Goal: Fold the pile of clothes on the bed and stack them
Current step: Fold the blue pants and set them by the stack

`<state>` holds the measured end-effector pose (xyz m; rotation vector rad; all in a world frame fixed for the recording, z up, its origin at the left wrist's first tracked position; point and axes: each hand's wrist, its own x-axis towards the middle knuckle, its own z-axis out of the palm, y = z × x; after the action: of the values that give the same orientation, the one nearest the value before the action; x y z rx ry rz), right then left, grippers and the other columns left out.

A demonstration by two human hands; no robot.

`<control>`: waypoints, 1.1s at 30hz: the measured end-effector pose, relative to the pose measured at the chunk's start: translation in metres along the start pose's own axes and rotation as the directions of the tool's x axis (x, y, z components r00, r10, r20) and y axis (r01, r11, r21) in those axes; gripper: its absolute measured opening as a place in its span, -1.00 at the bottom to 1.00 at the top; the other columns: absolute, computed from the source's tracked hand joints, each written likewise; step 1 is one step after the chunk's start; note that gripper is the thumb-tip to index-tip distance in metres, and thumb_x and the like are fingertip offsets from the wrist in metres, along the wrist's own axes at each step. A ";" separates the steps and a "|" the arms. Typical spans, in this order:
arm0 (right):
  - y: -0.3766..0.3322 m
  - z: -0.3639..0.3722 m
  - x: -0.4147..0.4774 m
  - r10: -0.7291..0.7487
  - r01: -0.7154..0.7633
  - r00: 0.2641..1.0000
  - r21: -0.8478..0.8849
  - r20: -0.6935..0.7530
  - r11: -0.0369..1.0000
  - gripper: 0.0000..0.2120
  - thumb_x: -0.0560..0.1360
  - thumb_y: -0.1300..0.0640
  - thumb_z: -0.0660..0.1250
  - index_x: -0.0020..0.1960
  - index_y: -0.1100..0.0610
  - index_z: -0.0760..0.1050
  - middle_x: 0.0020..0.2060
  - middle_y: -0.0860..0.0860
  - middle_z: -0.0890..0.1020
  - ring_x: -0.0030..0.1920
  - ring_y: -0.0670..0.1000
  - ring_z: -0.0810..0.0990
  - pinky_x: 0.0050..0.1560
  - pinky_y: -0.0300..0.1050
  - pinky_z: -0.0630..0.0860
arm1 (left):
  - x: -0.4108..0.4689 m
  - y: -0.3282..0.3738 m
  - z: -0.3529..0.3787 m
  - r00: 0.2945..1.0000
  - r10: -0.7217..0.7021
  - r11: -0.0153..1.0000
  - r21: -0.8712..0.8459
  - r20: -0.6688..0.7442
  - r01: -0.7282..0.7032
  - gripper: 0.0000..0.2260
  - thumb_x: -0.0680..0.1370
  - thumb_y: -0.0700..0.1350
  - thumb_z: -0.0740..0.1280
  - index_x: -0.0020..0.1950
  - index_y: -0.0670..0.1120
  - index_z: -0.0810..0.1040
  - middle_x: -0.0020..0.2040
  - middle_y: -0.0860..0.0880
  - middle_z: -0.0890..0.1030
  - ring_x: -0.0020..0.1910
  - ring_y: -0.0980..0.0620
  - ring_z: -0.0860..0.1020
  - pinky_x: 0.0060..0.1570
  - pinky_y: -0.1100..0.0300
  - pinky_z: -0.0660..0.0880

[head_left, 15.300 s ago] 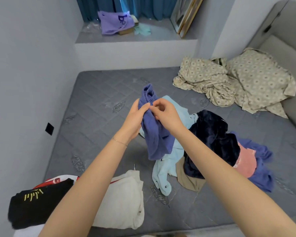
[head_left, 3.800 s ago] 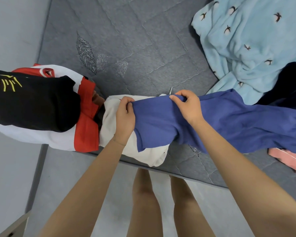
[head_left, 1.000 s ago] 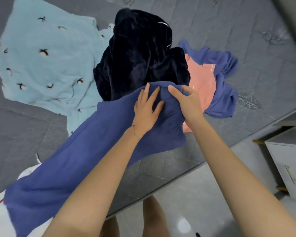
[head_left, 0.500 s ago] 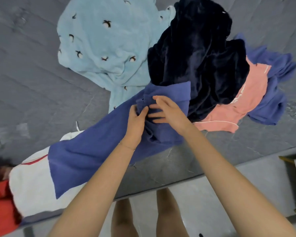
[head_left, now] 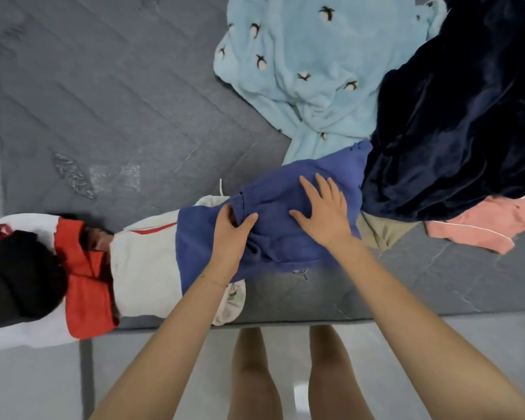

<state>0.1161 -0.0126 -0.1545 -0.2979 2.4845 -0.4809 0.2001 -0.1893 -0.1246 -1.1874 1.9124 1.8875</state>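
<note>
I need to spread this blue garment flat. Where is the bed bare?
Widest bare mattress: far left, between the white garment and light blue fleece. A narrower near-edge strip lies right of the blue garment, below the pink garment. Crowded: the pile at right, folded clothes near left.

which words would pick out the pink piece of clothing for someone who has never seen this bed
Start at the grey quilted mattress and go to its near edge, right of the violet-blue knit garment lying there. There a flat salmon-pink fabric garment pokes out from beneath the dark navy plush garment. It is the only pink piece, edged with a thin white piping line.
</note>
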 end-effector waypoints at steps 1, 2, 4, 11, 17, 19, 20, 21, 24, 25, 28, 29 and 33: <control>-0.008 0.006 0.001 -0.002 0.003 1.000 -0.012 0.028 1.000 -0.29 0.56 -0.17 0.26 0.60 -0.09 0.00 0.59 0.08 0.00 0.58 0.14 -0.13 0.54 0.14 -0.11 | -0.002 -0.005 -0.012 1.000 0.013 0.999 0.030 -0.022 -0.013 -0.74 0.58 -0.18 0.38 0.23 -0.19 0.46 0.13 -0.08 0.60 0.13 -0.01 0.58 0.16 0.12 0.53; -0.017 0.012 0.001 -0.004 0.005 0.998 -0.020 0.056 1.000 -0.28 0.56 -0.19 0.25 0.60 -0.10 -0.01 0.59 0.07 -0.02 0.58 0.14 -0.14 0.53 0.15 -0.14 | -0.003 -0.010 -0.022 0.999 0.031 0.998 0.052 -0.044 -0.029 -0.76 0.58 -0.18 0.38 0.21 -0.20 0.45 0.09 -0.06 0.59 0.09 0.01 0.58 0.12 0.16 0.53; -0.033 0.022 -0.001 -0.015 0.017 0.995 -0.020 0.099 1.000 -0.26 0.55 -0.21 0.26 0.60 -0.12 -0.03 0.59 0.06 -0.05 0.58 0.13 -0.16 0.53 0.18 -0.15 | -0.006 -0.019 -0.041 0.994 0.068 0.995 0.085 -0.085 -0.061 -0.82 0.58 -0.19 0.36 0.14 -0.16 0.44 -0.02 0.01 0.55 -0.02 0.09 0.56 0.02 0.24 0.49; -0.061 0.051 -0.012 -0.037 0.042 0.987 -0.031 0.157 0.999 -0.19 0.49 -0.29 0.28 0.59 -0.16 -0.05 0.59 0.03 -0.09 0.58 0.12 -0.18 0.52 0.22 -0.18 | -0.004 -0.040 -0.092 0.964 0.108 0.993 0.076 -0.245 -0.092 -0.74 0.58 -0.20 0.38 0.22 -0.11 0.41 0.16 -0.18 0.59 0.13 -0.10 0.59 0.18 -0.01 0.53; -0.063 0.064 -0.014 -0.037 0.047 0.986 -0.063 0.161 0.997 -0.20 0.50 -0.32 0.26 0.59 -0.15 -0.03 0.59 0.02 -0.08 0.58 0.11 -0.18 0.53 0.19 -0.20 | 0.001 -0.064 -0.110 0.961 0.249 0.893 0.412 -0.117 -0.181 -0.45 0.55 -0.22 0.39 0.49 -0.14 0.26 0.34 -0.18 0.47 0.28 -0.15 0.47 0.34 -0.09 0.39; -0.062 0.065 -0.015 -0.044 0.054 0.989 -0.068 0.141 0.996 -0.22 0.51 -0.30 0.25 0.59 -0.13 -0.01 0.59 0.03 -0.08 0.58 0.12 -0.17 0.53 0.17 -0.20 | 0.001 -0.067 -0.107 0.940 0.326 0.793 0.571 -0.100 -0.214 -0.43 0.56 -0.22 0.37 0.52 -0.19 0.25 0.39 -0.26 0.38 0.33 -0.25 0.37 0.35 -0.10 0.32; -0.061 0.065 -0.016 -0.050 0.059 0.991 -0.069 0.127 0.996 -0.23 0.52 -0.30 0.25 0.59 -0.12 0.00 0.59 0.04 -0.07 0.58 0.11 -0.17 0.53 0.16 -0.21 | 0.001 -0.068 -0.105 0.921 0.377 0.727 0.648 -0.102 -0.226 -0.46 0.57 -0.21 0.36 0.51 -0.19 0.27 0.40 -0.30 0.35 0.33 -0.30 0.36 0.32 -0.16 0.32; -0.058 0.065 -0.017 -0.055 0.063 0.992 -0.067 0.110 0.996 -0.24 0.52 -0.28 0.25 0.59 -0.11 0.01 0.59 0.04 -0.07 0.58 0.11 -0.17 0.53 0.15 -0.20 | 0.002 -0.068 -0.103 0.894 0.436 0.657 0.714 -0.100 -0.241 -0.50 0.58 -0.18 0.32 0.50 -0.17 0.31 0.41 -0.32 0.34 0.34 -0.34 0.35 0.31 -0.22 0.32; -0.047 0.062 -0.021 -0.037 0.037 0.999 0.005 0.028 0.999 -0.28 0.53 -0.25 0.26 0.58 -0.08 0.07 0.59 0.04 -0.03 0.58 0.10 -0.13 0.54 0.13 -0.13 | 0.004 -0.067 -0.090 0.820 0.572 0.441 0.842 0.005 -0.312 -0.59 0.60 -0.11 0.19 0.46 -0.09 0.36 0.45 -0.28 0.34 0.40 -0.33 0.31 0.36 -0.29 0.26; -0.042 0.060 -0.022 -0.012 0.012 1.000 0.049 -0.012 0.999 -0.29 0.54 -0.24 0.27 0.58 -0.06 0.10 0.59 0.05 0.00 0.58 0.10 -0.09 0.55 0.13 -0.07 | 0.005 -0.065 -0.082 0.807 0.588 0.388 0.856 0.055 -0.341 -0.60 0.59 -0.12 0.21 0.45 -0.08 0.37 0.45 -0.26 0.35 0.42 -0.31 0.31 0.37 -0.29 0.26; -0.024 0.051 -0.023 0.104 -0.080 0.988 0.202 -0.112 0.976 -0.30 0.55 -0.20 0.29 0.57 0.01 0.13 0.57 0.09 0.07 0.56 0.11 0.02 0.52 0.13 0.07 | 0.004 -0.060 -0.051 0.802 0.578 0.331 0.854 0.154 -0.402 -0.59 0.56 -0.15 0.29 0.41 -0.07 0.42 0.45 -0.22 0.38 0.44 -0.26 0.32 0.39 -0.29 0.24; -0.016 0.049 -0.022 0.154 -0.118 0.981 0.264 -0.120 0.957 -0.29 0.55 -0.18 0.29 0.58 0.04 0.11 0.57 0.09 0.07 0.56 0.11 0.04 0.52 0.11 0.09 | 0.004 -0.060 -0.040 0.800 0.570 0.324 0.844 0.187 -0.427 -0.61 0.57 -0.13 0.25 0.41 -0.07 0.43 0.45 -0.21 0.39 0.45 -0.25 0.32 0.39 -0.28 0.24; 0.017 0.036 -0.015 0.333 -0.248 0.939 0.501 -0.086 0.829 -0.35 0.56 -0.05 0.34 0.51 0.18 0.18 0.39 0.06 0.30 0.40 0.03 0.28 0.35 -0.20 0.22 | 0.009 -0.065 0.001 0.812 0.488 0.328 0.795 0.319 -0.510 -0.59 0.60 -0.09 0.25 0.46 -0.06 0.40 0.50 -0.18 0.34 0.50 -0.23 0.26 0.44 -0.26 0.17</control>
<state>0.1471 -0.0021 -0.1812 0.3372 2.4039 -1.0038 0.2360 -0.1831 -0.1791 -0.2150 2.8636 0.7056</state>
